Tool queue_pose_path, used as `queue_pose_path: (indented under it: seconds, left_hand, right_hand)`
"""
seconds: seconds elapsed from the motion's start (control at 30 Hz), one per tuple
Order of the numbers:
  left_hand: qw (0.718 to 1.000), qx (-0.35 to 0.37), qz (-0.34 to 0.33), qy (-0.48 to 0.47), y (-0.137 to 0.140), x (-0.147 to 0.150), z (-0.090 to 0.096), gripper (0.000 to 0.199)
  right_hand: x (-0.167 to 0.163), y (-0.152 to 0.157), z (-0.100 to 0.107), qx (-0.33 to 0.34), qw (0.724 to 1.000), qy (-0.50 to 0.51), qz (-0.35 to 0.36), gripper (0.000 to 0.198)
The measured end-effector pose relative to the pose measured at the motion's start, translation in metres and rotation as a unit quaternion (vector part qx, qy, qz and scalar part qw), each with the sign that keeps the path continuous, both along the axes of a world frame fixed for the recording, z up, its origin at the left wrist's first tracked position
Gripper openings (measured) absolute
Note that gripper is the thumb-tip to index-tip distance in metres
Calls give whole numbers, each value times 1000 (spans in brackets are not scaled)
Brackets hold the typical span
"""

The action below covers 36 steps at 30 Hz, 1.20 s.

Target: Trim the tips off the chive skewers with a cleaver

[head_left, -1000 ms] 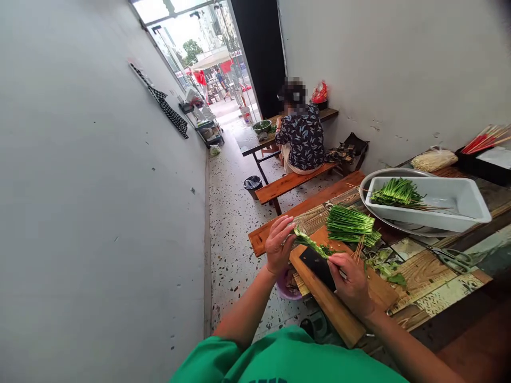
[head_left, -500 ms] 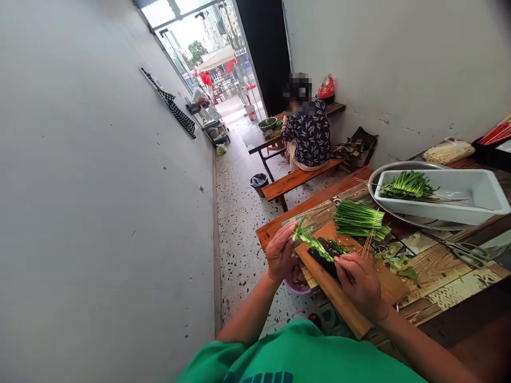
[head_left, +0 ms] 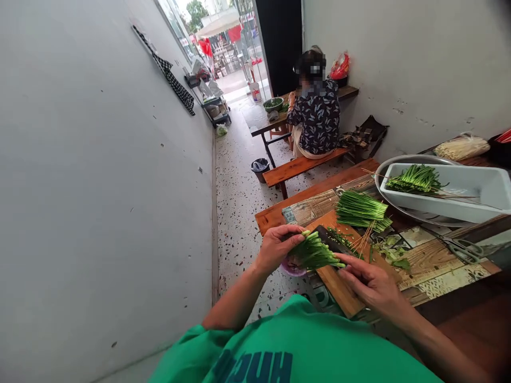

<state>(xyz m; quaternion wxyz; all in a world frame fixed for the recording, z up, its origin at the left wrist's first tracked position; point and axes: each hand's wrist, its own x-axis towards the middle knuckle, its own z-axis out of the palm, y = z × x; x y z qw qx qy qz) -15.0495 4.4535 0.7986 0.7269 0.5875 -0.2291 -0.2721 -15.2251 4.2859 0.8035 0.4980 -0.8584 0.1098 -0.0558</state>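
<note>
And from my end, I've got the left hand point(head_left: 281, 246) pinching one edge of the green stalks point(head_left: 315, 252), right hand point(head_left: 371, 282) narrow on the other, above the cutting board's near edge point(head_left: 340, 292)

Two bare hands point(head_left: 277, 249), one held bunch of green stalks point(head_left: 315, 254), one white rectangular plastic tub point(head_left: 447, 208), one round silver metal basin point(head_left: 382, 172), one pair of metal scissors point(head_left: 450, 243), one round black bin point(head_left: 260, 171), one black-and-white checked cloth point(head_left: 172, 78)

Bright daylight floods through the doorway point(head_left: 225, 50), while the lower right lies in shadow, its detail seemingly lost.
</note>
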Motion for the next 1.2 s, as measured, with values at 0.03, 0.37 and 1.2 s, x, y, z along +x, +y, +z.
queue_pose_path:
  seconds: [0.03,0.37,1.2]
  left_hand:
    - [1000,0,-7,15,3,-3,0,32]
    - [954,-91,58,281,6,-20,-12,37]
    - [934,-63,3,351,5,-16,-9,35]
  right_hand:
    - [-1,1,6,15,1000,15,3,53]
    - [-17,9,12,-55,995,-61,-49,33]
    - [-9,10,10,-44,998,-20,-49,32]
